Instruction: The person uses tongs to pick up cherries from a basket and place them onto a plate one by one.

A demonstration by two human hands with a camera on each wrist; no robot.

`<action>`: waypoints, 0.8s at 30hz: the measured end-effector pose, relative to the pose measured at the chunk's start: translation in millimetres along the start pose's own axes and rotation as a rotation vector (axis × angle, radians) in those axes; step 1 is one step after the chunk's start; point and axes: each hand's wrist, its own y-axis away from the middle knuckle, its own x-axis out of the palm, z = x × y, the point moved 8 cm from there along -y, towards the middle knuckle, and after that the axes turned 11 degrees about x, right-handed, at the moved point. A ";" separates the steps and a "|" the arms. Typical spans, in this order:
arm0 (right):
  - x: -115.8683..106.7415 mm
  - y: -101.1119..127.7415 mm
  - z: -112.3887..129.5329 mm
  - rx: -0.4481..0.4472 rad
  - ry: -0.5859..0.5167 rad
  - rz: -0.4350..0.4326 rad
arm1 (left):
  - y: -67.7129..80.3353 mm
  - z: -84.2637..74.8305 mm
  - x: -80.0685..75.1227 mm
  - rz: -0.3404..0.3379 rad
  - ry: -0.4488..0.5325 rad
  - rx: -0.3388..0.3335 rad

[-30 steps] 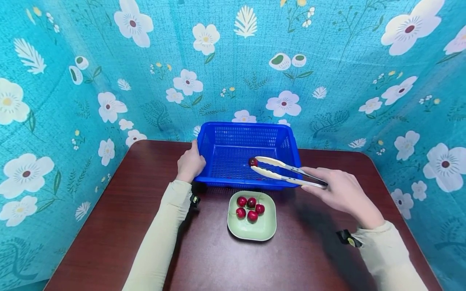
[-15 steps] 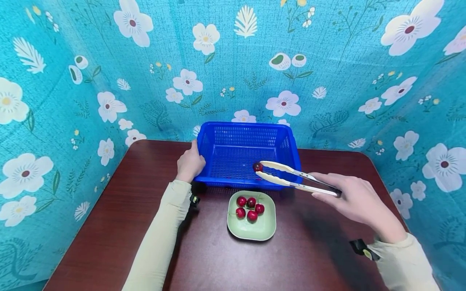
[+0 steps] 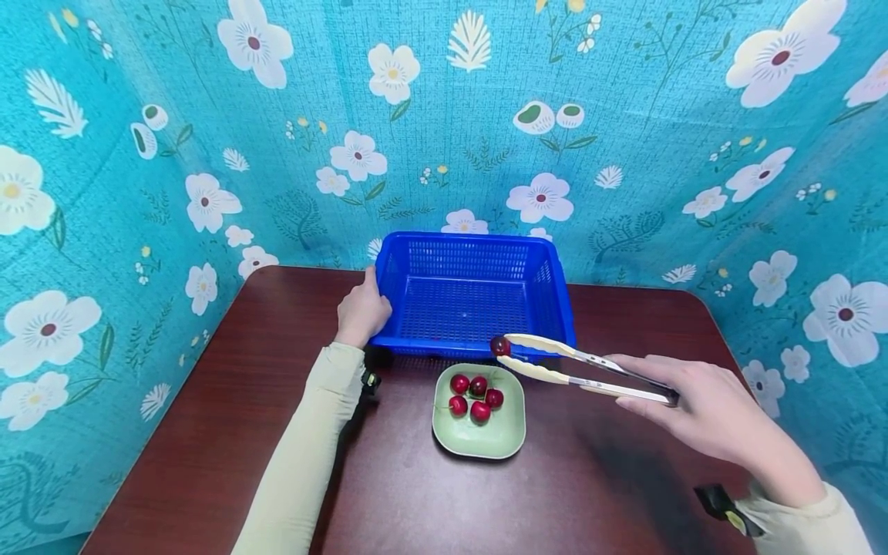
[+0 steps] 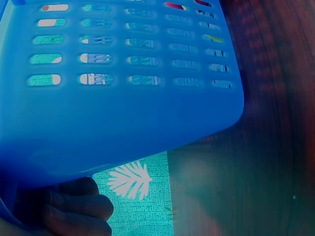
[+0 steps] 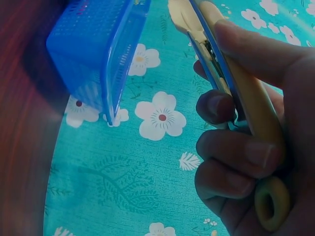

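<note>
My left hand [image 3: 364, 312] grips the left rim of a blue plastic basket [image 3: 466, 260], its fingers [image 4: 81, 209] curled beneath the rim in the left wrist view. My right hand [image 3: 714, 412] holds a pair of tongs [image 3: 541, 344], with fingers wrapped round the cream handle in the right wrist view. Between the tong tips is a dark red cherry [image 3: 500, 345], over the basket's front rim at the right. Several cherries [image 3: 480, 412] with stems lie in a pale green square dish [image 3: 486, 443] just in front of the basket. Small red patches show through the basket's holes in the left wrist view.
The dark brown wooden table [image 3: 277, 370] carries the basket near its back edge. Behind and at both sides hangs a turquoise flowered cloth [image 3: 444, 139]. A black wrist camera [image 3: 728, 510] sits on the right sleeve.
My right hand has moved right and toward me, bringing the tongs and cherry from over the basket's inside to its front rim. My left hand and the basket have stayed put.
</note>
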 end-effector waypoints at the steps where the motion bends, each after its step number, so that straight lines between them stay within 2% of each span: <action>1: 0.6 1.4 -0.3 0.002 0.001 0.008 | 0.0 -0.1 -0.2 0.000 0.001 -0.001; 8: 4.5 7.9 -2.2 0.017 0.021 0.044 | -0.2 -0.1 -0.7 -0.002 0.000 0.003; 19: 13.2 12.8 -1.0 -0.008 0.051 0.054 | -1.9 1.3 0.3 -0.003 -0.003 0.008; 24: 19.8 13.5 -1.8 0.006 0.051 0.091 | -2.2 2.0 0.9 -0.005 -0.003 0.014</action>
